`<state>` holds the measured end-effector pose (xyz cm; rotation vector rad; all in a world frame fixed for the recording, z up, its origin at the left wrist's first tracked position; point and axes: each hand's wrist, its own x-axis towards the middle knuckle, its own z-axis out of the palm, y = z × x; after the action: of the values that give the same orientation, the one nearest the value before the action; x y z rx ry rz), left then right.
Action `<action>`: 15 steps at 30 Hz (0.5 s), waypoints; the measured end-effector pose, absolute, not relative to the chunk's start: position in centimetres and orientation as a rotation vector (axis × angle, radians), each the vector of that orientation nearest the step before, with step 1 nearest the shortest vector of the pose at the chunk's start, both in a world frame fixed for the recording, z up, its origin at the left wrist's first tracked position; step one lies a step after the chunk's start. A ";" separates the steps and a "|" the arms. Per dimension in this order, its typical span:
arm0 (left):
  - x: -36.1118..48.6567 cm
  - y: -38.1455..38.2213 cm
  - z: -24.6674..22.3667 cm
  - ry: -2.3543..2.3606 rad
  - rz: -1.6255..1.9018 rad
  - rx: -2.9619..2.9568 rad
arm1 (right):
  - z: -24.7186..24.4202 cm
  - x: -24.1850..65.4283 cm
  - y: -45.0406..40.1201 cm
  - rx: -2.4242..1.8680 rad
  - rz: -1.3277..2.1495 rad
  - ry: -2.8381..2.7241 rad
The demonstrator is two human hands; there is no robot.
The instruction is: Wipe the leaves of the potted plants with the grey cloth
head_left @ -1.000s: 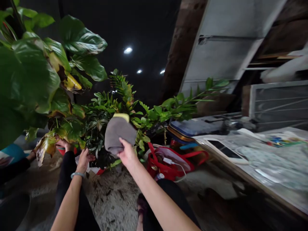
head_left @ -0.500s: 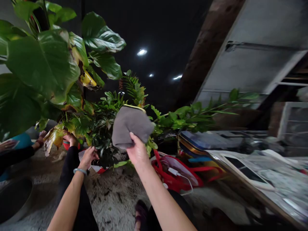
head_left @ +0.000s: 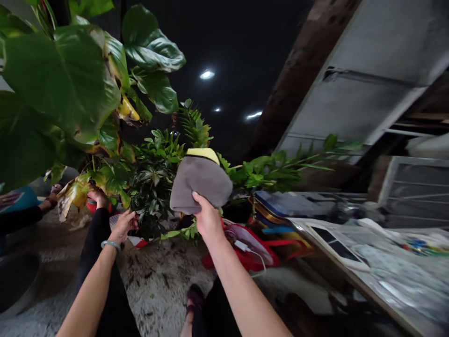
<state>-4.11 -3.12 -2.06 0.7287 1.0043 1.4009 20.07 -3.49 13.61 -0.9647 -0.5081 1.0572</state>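
Note:
A folded grey cloth (head_left: 201, 182) with a yellow underside is gripped in my right hand (head_left: 209, 220), thumb on top and the other fingers hidden beneath. It is held up in front of small-leaved green plants (head_left: 154, 164). My left hand (head_left: 123, 228), a pale bangle (head_left: 110, 245) on its wrist, is lower and to the left, beside the dark leaves. Its fingers are curled together; whether anything small is between them cannot be made out. Large glossy leaves (head_left: 63, 79), some yellowed and brown at the edges, hang above it.
A red bag (head_left: 245, 262) with a white charger (head_left: 242, 245) and cable lies right of my right forearm. Farther right, a table edge (head_left: 336, 267) bears a white-framed tablet-like object (head_left: 336, 245) and plastic-covered items. A dark bucket (head_left: 19, 281) and part of another person (head_left: 21, 210) are at left.
The cloth has tilted, showing more of its yellow side, and sits slightly farther right in view. My left hand appears slightly farther left, still curled. The whole view has shifted a little.

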 end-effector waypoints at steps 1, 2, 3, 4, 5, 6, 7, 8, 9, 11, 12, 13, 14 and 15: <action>-4.0 -3.2 -2.0 1.006 1.393 0.738 | 12.8 19.8 -3.5 -0.993 1.164 -0.469; -4.0 -3.2 -2.0 1.006 1.384 0.745 | 11.5 19.4 -4.0 -1.036 1.288 -0.441; -3.9 -3.2 -2.1 1.008 1.380 0.745 | 10.1 19.0 -5.0 -1.084 1.402 -0.426; -3.9 -3.2 -2.3 1.013 1.379 0.740 | 8.6 18.6 -6.3 -1.128 1.487 -0.422; -3.9 -3.1 -2.4 1.019 1.382 0.732 | 7.4 18.4 -7.8 -1.156 1.552 -0.439; -3.9 -3.0 -2.6 1.027 1.384 0.723 | 6.7 18.2 -9.2 -1.167 1.587 -0.462; -3.9 -2.9 -2.8 1.034 1.388 0.714 | 6.6 18.2 -10.3 -1.154 1.602 -0.486; -3.9 -2.8 -2.9 1.038 1.389 0.708 | 7.1 18.3 -10.9 -1.119 1.593 -0.500; -3.9 -2.7 -3.0 1.040 1.387 0.708 | 8.2 18.4 -11.1 -1.064 1.554 -0.505; -3.9 -2.6 -3.0 1.038 1.376 0.721 | 11.5 18.6 -9.9 -0.906 1.404 -0.507; -3.9 -2.6 -3.0 1.035 1.373 0.727 | 13.2 18.6 -8.8 -0.820 1.312 -0.510; -3.9 -2.6 -2.9 1.031 1.374 0.731 | 14.6 18.4 -7.5 -0.745 1.238 -0.512; -3.9 -2.6 -2.9 1.028 1.380 0.731 | 15.6 18.0 -6.2 -0.693 1.198 -0.511; -3.9 -2.6 -2.8 1.025 1.390 0.727 | 16.0 17.3 -5.3 -0.673 1.212 -0.502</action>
<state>-3.95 -2.58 -2.81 0.7272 1.0255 1.3900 17.34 -5.27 15.99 -0.6735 -0.5024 1.2124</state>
